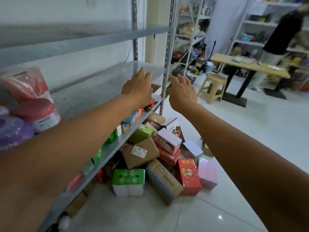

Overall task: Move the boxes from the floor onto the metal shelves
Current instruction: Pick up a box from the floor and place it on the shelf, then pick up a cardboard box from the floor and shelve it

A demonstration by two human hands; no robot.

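Observation:
Both my arms stretch forward at shelf height. My left hand [137,88] hovers over the right end of the grey metal shelf [93,91], fingers apart, holding nothing. My right hand [182,92] is just right of the shelf's front upright [167,64], also spread and empty. On the floor below lies a heap of boxes: a green-and-white box [128,181], a brown cardboard box [141,154], a red box [188,175], a pink box [207,171] and a long cardboard box [164,180].
Pink and purple plastic packs [31,104] sit at the shelf's left end. More goods fill the lower shelf [128,118]. A wooden stool [213,87] and a table [249,66] stand to the right; a person [282,34] stands by white shelving behind it.

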